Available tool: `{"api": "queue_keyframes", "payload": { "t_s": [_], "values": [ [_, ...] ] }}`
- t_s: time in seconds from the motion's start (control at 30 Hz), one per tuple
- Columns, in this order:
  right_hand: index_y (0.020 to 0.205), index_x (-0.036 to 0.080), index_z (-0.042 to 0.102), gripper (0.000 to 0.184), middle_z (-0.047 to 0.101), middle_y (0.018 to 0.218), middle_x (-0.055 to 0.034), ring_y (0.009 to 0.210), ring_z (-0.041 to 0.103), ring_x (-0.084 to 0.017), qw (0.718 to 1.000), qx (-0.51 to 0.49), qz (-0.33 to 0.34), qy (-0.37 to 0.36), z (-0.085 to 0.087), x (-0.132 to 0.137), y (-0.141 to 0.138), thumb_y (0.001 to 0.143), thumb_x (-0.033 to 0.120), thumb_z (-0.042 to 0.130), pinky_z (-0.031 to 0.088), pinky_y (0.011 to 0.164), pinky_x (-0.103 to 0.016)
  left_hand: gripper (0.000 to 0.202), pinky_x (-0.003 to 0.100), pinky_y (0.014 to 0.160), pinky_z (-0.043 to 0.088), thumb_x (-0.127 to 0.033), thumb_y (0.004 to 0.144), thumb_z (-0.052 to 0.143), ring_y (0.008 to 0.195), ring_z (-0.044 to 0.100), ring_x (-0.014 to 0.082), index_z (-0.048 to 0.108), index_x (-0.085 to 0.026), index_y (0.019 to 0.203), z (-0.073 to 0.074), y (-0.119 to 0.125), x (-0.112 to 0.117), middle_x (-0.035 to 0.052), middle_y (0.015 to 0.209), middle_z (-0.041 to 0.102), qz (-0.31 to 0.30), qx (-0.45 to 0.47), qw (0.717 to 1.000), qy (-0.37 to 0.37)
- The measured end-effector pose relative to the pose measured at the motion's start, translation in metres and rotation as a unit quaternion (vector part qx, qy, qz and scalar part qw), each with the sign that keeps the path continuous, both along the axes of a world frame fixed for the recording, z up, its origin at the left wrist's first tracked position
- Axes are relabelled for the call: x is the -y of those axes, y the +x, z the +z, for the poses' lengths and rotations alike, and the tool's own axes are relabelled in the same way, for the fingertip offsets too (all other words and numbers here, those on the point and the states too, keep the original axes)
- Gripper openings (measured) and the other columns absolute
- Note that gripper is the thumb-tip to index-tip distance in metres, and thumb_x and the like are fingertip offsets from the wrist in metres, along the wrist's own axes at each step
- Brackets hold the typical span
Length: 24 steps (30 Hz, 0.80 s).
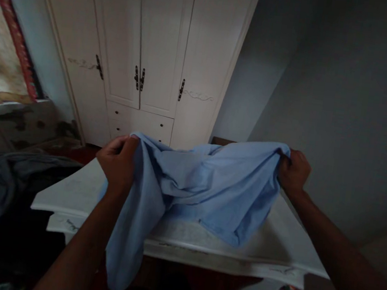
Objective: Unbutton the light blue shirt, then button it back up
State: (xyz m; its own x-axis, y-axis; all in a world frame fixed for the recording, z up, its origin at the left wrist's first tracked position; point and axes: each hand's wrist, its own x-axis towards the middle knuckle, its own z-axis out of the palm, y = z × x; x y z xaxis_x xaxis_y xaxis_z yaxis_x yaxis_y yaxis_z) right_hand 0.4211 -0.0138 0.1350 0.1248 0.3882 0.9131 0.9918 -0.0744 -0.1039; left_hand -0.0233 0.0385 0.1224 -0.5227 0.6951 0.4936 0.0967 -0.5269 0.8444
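Note:
A light blue shirt [193, 175] is stretched between my two hands above a white table [272, 246]. My left hand [117, 157] is closed on the cloth at its upper left, and one long fold, which looks like a sleeve, hangs past the table's front edge. At the upper right, my right hand [294, 170] grips the other end, its fingertips partly hidden by the fabric. The middle of the shirt sags in creases, with what looks like a pocket on it. Its lower part hangs close to the tabletop; whether it touches is hard to tell.
Beyond the table stands a tall white wardrobe [163, 42] with dark handles and small drawers. Dark clothing [1, 182] lies in a heap at the left. A patterned curtain [4, 46] hangs at the far left, and a grey wall [342, 111] rises on the right.

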Motion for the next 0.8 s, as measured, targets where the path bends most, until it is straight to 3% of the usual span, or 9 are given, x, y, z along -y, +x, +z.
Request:
{"api": "queue_keyframes", "payload": {
  "t_s": [0.07, 0.13, 0.27, 0.33, 0.4, 0.47, 0.63, 0.7, 0.8],
  "values": [
    [0.097, 0.015, 0.070, 0.038, 0.070, 0.091, -0.0151, 0.082, 0.064, -0.027, 0.997, 0.002, 0.009, -0.081, -0.005, 0.017, 0.028, 0.085, 0.033, 0.040, 0.049, 0.075, -0.038, 0.023, 0.023, 0.046, 0.036, -0.037, 0.074, 0.065, 0.052, 0.045, 0.0107, 0.064, -0.018, 0.061, -0.009, 0.009, -0.006, -0.0040, 0.053, 0.052, -0.088, -0.078, 0.991, -0.065],
    [0.087, 0.018, 0.071, 0.037, 0.071, 0.084, -0.0112, 0.073, 0.064, -0.025, 0.966, -0.011, 0.064, -0.251, -0.020, 0.034, 0.050, 0.083, 0.042, 0.043, 0.050, 0.070, -0.037, 0.035, 0.023, 0.044, 0.031, -0.044, 0.075, 0.063, 0.048, 0.040, 0.0099, 0.059, -0.017, 0.053, -0.022, 0.017, -0.013, -0.0041, 0.048, 0.043, -0.167, -0.172, 0.964, -0.114],
    [0.068, 0.022, 0.072, 0.029, 0.069, 0.064, -0.0025, 0.059, 0.063, -0.021, 0.798, -0.104, 0.170, -0.569, -0.057, 0.067, 0.071, 0.074, 0.047, 0.057, 0.050, 0.061, -0.032, 0.043, 0.026, 0.058, 0.044, -0.053, 0.082, 0.047, 0.062, 0.054, 0.0146, 0.070, -0.016, 0.078, -0.044, 0.046, -0.035, 0.0003, 0.063, 0.058, -0.214, -0.241, 0.942, -0.093],
    [0.066, 0.024, 0.072, 0.024, 0.069, 0.064, -0.0007, 0.061, 0.064, -0.021, 0.736, -0.159, 0.203, -0.626, -0.067, 0.081, 0.072, 0.069, 0.046, 0.065, 0.051, 0.062, -0.032, 0.043, 0.029, 0.071, 0.049, -0.052, 0.081, 0.047, 0.077, 0.060, 0.0174, 0.069, -0.016, 0.090, -0.052, 0.065, -0.051, 0.0044, 0.080, 0.067, -0.253, -0.285, 0.921, -0.086],
    [0.068, 0.025, 0.074, 0.024, 0.071, 0.067, -0.0006, 0.066, 0.067, -0.022, 0.707, -0.198, 0.222, -0.642, -0.068, 0.089, 0.068, 0.067, 0.048, 0.069, 0.053, 0.065, -0.033, 0.042, 0.032, 0.081, 0.050, -0.051, 0.077, 0.055, 0.089, 0.063, 0.0201, 0.068, -0.016, 0.096, -0.059, 0.085, -0.067, 0.0076, 0.094, 0.070, -0.322, -0.347, 0.876, -0.096],
    [0.074, 0.025, 0.076, 0.030, 0.073, 0.075, -0.0024, 0.071, 0.069, -0.023, 0.726, -0.215, 0.215, -0.617, -0.063, 0.090, 0.064, 0.070, 0.053, 0.067, 0.054, 0.067, -0.033, 0.048, 0.034, 0.086, 0.050, -0.049, 0.070, 0.065, 0.097, 0.064, 0.0222, 0.066, -0.017, 0.105, -0.067, 0.103, -0.080, 0.0097, 0.106, 0.070, -0.386, -0.399, 0.822, -0.122],
    [0.105, 0.024, 0.073, 0.044, 0.072, 0.103, -0.0077, 0.084, 0.068, -0.023, 0.875, -0.147, 0.175, -0.428, -0.057, 0.067, 0.052, 0.085, 0.055, 0.049, 0.055, 0.074, -0.036, 0.083, 0.032, 0.084, 0.051, -0.046, 0.057, 0.078, 0.105, 0.065, 0.0279, 0.054, -0.015, 0.130, -0.090, 0.130, -0.091, 0.0164, 0.122, 0.065, -0.424, -0.528, 0.692, -0.252],
    [0.113, 0.023, 0.069, 0.045, 0.070, 0.108, -0.0092, 0.085, 0.067, -0.023, 0.896, -0.104, 0.176, -0.394, -0.062, 0.051, 0.045, 0.089, 0.052, 0.045, 0.055, 0.077, -0.039, 0.080, 0.033, 0.083, 0.050, -0.047, 0.059, 0.076, 0.101, 0.066, 0.0289, 0.056, -0.013, 0.129, -0.095, 0.134, -0.090, 0.0168, 0.114, 0.069, -0.415, -0.556, 0.669, -0.268],
    [0.122, 0.021, 0.063, 0.044, 0.064, 0.123, -0.0112, 0.110, 0.062, -0.027, 0.901, -0.057, 0.198, -0.382, -0.075, 0.022, 0.036, 0.089, 0.046, 0.047, 0.049, 0.095, -0.046, 0.069, 0.034, 0.084, 0.049, -0.058, 0.066, 0.068, 0.101, 0.066, 0.0303, 0.065, -0.011, 0.116, -0.095, 0.137, -0.087, 0.0181, 0.112, 0.069, -0.388, -0.587, 0.664, -0.253]
  ]
}}
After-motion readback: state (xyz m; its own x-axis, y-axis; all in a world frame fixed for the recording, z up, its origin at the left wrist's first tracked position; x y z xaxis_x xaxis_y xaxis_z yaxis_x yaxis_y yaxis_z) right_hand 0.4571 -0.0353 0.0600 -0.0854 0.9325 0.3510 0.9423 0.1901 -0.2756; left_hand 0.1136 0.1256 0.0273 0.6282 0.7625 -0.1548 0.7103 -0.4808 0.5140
